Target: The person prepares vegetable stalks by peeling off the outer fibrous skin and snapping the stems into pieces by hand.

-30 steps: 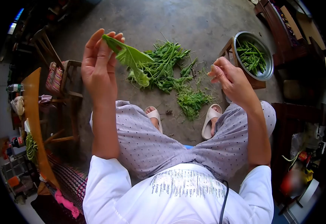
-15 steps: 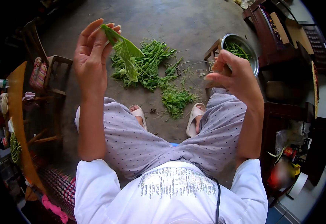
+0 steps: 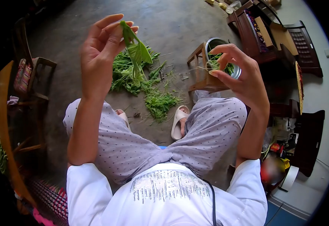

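Observation:
My left hand (image 3: 98, 56) is raised at the upper left, its thumb and fingertips pinched on the stem end of a green leaf (image 3: 140, 54). The leaf hangs down, partly folded. My right hand (image 3: 243, 73) is held up at the right with curled fingers, and thin pale plant strands (image 3: 198, 68) trail from around its thumb and fingertips. Behind that hand a metal basin (image 3: 236, 72) holds cut green stems. Below the leaf, on the floor, lies a pile of leafy greens (image 3: 125, 77), with a smaller heap of stringy green scraps (image 3: 160, 106) nearer my feet.
The basin rests on a small wooden stool (image 3: 195, 60). A chair (image 3: 40, 62) and a wooden table edge (image 3: 3, 98) are at the left. Dark wooden furniture (image 3: 247, 30) stands at the upper right. My sandalled feet (image 3: 179, 122) flank the scraps.
The view has swung right, so the floor things appear further left. My left hand still pinches the leaf, which now hangs more steeply. The pale strands at my right hand show more clearly.

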A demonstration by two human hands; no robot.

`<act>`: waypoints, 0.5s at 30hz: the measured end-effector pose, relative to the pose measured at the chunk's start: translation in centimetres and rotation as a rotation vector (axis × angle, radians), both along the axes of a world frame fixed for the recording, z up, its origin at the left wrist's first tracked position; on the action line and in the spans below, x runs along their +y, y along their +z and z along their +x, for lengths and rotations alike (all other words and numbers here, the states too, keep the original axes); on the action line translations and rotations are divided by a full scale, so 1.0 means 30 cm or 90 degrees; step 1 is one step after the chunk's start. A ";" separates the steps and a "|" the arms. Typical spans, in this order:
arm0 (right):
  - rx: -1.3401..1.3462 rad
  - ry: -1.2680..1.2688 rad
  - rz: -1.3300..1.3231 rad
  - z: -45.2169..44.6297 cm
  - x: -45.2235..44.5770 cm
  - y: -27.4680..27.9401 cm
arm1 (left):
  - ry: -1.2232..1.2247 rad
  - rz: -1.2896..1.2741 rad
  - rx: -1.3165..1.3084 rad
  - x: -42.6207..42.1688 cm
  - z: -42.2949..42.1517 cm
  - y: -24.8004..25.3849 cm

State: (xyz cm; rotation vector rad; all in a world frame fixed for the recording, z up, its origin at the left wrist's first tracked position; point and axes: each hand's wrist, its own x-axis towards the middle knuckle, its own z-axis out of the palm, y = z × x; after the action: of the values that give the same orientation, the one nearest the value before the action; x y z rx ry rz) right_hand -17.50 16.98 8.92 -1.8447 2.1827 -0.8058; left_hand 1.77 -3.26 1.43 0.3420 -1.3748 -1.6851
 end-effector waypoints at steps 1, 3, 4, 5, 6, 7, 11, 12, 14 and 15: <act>0.005 0.000 0.002 0.004 0.000 0.007 | 0.000 0.002 0.005 0.003 -0.002 -0.003; 0.073 0.004 -0.012 0.015 0.003 0.025 | -0.022 -0.006 0.008 0.007 -0.007 -0.005; 0.078 0.004 -0.010 0.022 0.007 0.036 | -0.022 -0.004 0.013 0.009 -0.009 -0.006; 0.048 0.010 -0.013 0.031 0.011 0.047 | -0.029 -0.007 0.016 0.010 -0.010 -0.006; 0.018 0.016 -0.016 0.039 0.015 0.056 | -0.037 -0.010 0.018 0.011 -0.011 -0.008; 0.023 0.017 -0.016 0.046 0.020 0.065 | -0.037 -0.009 0.022 0.011 -0.013 -0.010; -0.065 -0.037 -0.026 0.029 0.048 0.090 | -0.052 -0.019 0.029 0.009 -0.024 -0.026; -0.084 -0.042 -0.042 0.029 0.051 0.095 | -0.061 -0.018 0.033 0.009 -0.024 -0.030; -0.095 -0.058 -0.063 0.067 0.051 0.114 | -0.070 -0.026 0.026 0.015 -0.019 -0.032; -0.056 -0.082 -0.055 0.078 0.053 0.125 | -0.078 -0.033 0.013 0.017 -0.019 -0.033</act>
State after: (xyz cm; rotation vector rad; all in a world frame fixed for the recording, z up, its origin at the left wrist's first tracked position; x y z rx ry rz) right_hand -15.14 18.58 12.67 -1.6858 2.2625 -1.0016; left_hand 1.21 -2.76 0.45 0.2145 -1.4463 -1.7438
